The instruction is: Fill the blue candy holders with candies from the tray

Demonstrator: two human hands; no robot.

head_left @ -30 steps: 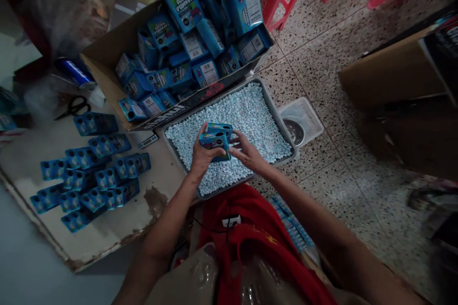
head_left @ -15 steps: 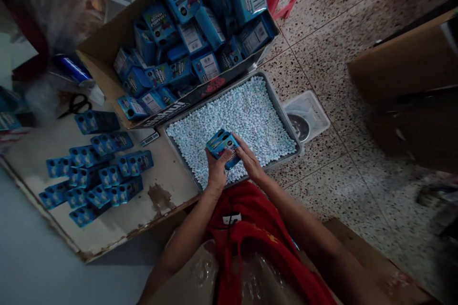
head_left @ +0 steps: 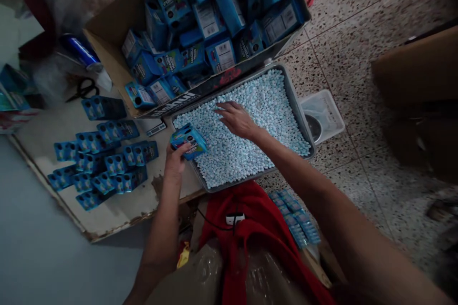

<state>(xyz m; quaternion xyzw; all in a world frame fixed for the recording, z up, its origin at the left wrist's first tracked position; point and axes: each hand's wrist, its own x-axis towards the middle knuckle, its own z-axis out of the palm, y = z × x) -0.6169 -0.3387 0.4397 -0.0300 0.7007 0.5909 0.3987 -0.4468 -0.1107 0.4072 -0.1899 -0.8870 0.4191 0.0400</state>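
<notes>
My left hand grips a blue candy box at the left edge of the grey tray. Small pale blue and white candies fill the tray. Over their far part, my right hand is held with its fingers stretched out and nothing in them. Left of the held box, several blue candy boxes stand grouped on the worn table. Behind the tray, a cardboard carton is heaped with more blue boxes.
Scissors and a blue can lie at the left, by the carton. A clear plastic tub juts out right of the tray. Brown cartons stand at the far right. Wrapped blue packs are low, beside the red apron.
Both hands were on the candy box over the tray. My right hand has let go and moved forward over the candies, while the left has carried the box leftward. The view has shifted.
</notes>
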